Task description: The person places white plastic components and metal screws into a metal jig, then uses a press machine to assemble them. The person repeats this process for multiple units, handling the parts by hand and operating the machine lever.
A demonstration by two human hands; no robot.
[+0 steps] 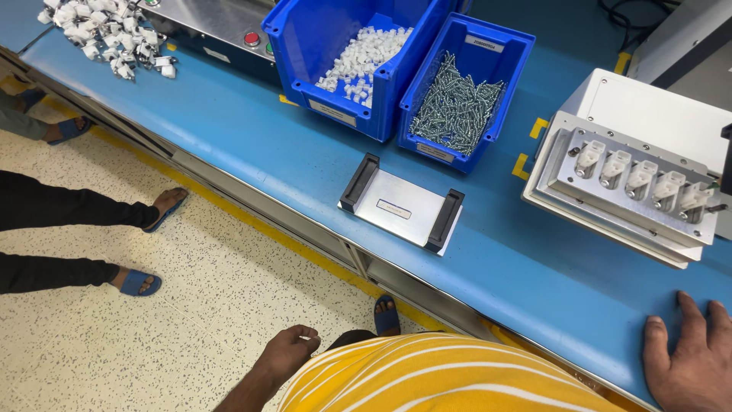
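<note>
Two hands were in view, and neither held anything: the right hand lay flat on the blue workbench at its near edge, fingers spread and pressed to the surface, while the left hand hung off the bench beside the yellow striped shirt, fingers loosely curled over the speckled floor. Nearest the right hand, toward the bench's right end, sat a white fixture with a metal plate carrying a row of five small white plastic parts, apart from the hand. Near the middle of the front edge rested a flat metal tray with black end handles, untouched. Behind it stood two blue bins side by side: the left bin held white plastic pieces, the right bin a heap of silver screws. Over at the far left corner lay a loose pile of white parts. Off the bench, another person's feet in blue sandals stood on the floor.
</note>
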